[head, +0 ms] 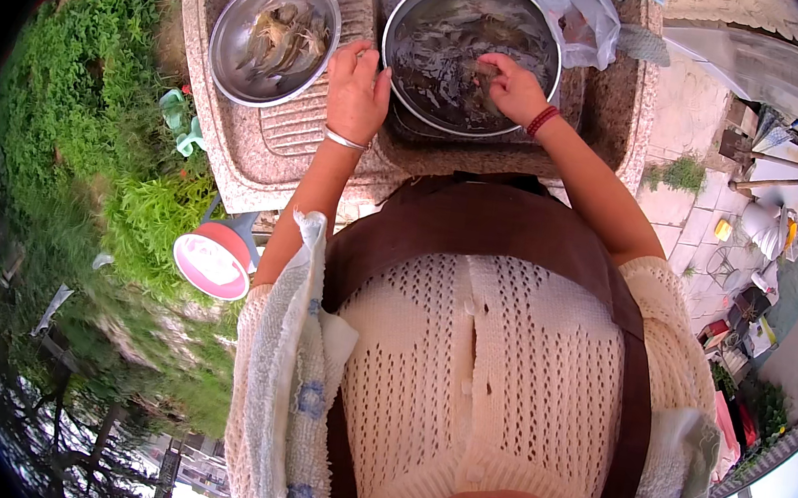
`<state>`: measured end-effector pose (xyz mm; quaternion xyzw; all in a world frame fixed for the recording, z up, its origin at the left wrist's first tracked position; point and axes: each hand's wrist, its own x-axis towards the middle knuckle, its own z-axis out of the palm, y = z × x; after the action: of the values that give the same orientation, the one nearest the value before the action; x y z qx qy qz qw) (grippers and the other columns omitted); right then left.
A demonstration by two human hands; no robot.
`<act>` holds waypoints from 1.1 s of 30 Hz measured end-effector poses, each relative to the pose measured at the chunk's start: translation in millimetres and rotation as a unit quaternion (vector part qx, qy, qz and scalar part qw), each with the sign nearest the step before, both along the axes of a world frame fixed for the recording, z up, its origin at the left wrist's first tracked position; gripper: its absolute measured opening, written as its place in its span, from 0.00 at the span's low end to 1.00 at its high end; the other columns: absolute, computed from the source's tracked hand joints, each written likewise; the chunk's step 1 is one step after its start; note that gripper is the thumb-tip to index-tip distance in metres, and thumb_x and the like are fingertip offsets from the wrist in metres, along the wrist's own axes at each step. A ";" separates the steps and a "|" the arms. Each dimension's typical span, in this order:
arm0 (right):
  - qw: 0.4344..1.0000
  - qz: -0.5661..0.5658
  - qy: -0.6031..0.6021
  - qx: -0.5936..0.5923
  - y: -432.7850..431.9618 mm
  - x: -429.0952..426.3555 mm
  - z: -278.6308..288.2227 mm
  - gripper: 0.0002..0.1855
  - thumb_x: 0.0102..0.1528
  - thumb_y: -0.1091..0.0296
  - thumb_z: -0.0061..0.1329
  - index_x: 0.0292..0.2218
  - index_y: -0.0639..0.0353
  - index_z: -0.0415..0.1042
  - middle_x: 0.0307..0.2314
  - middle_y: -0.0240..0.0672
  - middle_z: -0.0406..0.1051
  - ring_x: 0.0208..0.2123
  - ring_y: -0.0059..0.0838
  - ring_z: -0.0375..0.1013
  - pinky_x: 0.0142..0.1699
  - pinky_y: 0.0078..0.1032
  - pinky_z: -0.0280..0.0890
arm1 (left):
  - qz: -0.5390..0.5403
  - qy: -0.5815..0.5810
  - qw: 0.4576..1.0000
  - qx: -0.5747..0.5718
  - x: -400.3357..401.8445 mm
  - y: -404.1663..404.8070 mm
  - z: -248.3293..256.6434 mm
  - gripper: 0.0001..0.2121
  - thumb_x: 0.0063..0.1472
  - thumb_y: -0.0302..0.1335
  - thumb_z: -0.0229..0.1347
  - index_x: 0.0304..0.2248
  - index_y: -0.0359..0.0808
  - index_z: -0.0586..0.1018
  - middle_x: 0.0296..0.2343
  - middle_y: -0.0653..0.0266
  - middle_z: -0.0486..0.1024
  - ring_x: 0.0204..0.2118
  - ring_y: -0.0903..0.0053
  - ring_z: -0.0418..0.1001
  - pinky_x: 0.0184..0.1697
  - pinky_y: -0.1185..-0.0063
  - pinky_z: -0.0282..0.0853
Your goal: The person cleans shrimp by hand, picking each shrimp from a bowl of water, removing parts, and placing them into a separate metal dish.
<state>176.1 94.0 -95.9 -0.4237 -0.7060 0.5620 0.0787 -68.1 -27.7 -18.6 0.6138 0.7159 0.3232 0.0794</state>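
A large steel basin (385, 63) of dark water and several raw shrimp (501, 32) stands in the basin of a speckled stone sink (606, 118). My right hand (516, 91), with a red bracelet at the wrist, is over the water, its thumb and forefinger bent around a small thing too blurred to name. To the left, my left hand (358, 93), wearing a silver bangle, hovers or rests by the basin's left rim; nothing shows in it. A smaller steel bowl (224, 67) holding several shrimp (286, 41) sits on the ribbed drainboard (291, 130).
A clear plastic bag (590, 27) lies at the basin's upper right, beside a grey mesh cloth (644, 44). Below the sink's left corner is a pink-rimmed bowl or basin (213, 261). Green plants (80, 65) grow left; household items stand on the paving at right.
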 end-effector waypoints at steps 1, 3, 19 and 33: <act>1.000 0.004 0.005 0.003 -2.3 -7.2 7.6 0.20 0.47 0.79 0.46 0.43 0.58 0.68 0.33 0.45 0.72 0.33 0.33 0.75 0.38 0.32 0.68 | -0.018 -0.010 1.000 -0.003 9.7 2.0 1.8 0.13 0.49 0.22 0.57 0.36 0.31 0.71 0.40 0.51 0.67 0.43 0.54 0.64 0.48 0.65 0.61; 0.988 -0.004 0.103 0.112 -4.3 -19.9 22.4 0.19 0.48 0.81 0.44 0.43 0.58 0.68 0.33 0.45 0.72 0.32 0.34 0.75 0.38 0.33 0.68 | -0.055 -0.035 0.998 -0.009 25.2 9.9 2.2 0.15 0.50 0.24 0.57 0.37 0.29 0.71 0.40 0.51 0.68 0.43 0.54 0.65 0.47 0.67 0.63; 0.818 -0.028 0.409 -0.403 0.3 -45.2 105.0 0.08 0.59 0.71 0.41 0.40 0.60 0.68 0.35 0.35 0.71 0.27 0.16 0.66 0.33 0.17 0.64 | -0.113 -0.601 0.784 -0.112 52.7 17.1 31.4 0.08 0.61 0.21 0.47 0.40 0.31 0.65 0.36 0.66 0.70 0.34 0.83 0.68 0.40 0.82 0.66; 0.913 0.209 0.165 0.309 13.1 -26.7 134.6 0.13 0.50 0.69 0.51 0.38 0.62 0.71 0.28 0.38 0.70 0.30 0.36 0.71 0.35 0.29 0.67 | -0.143 -0.116 0.977 -0.107 42.4 8.8 78.2 0.06 0.57 0.24 0.49 0.33 0.29 0.70 0.28 0.45 0.70 0.34 0.49 0.67 0.37 0.65 0.63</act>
<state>149.4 107.0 38.7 -0.1219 -0.8936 0.3819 0.2018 -25.7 -18.9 59.6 0.6563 0.6368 0.2989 0.2728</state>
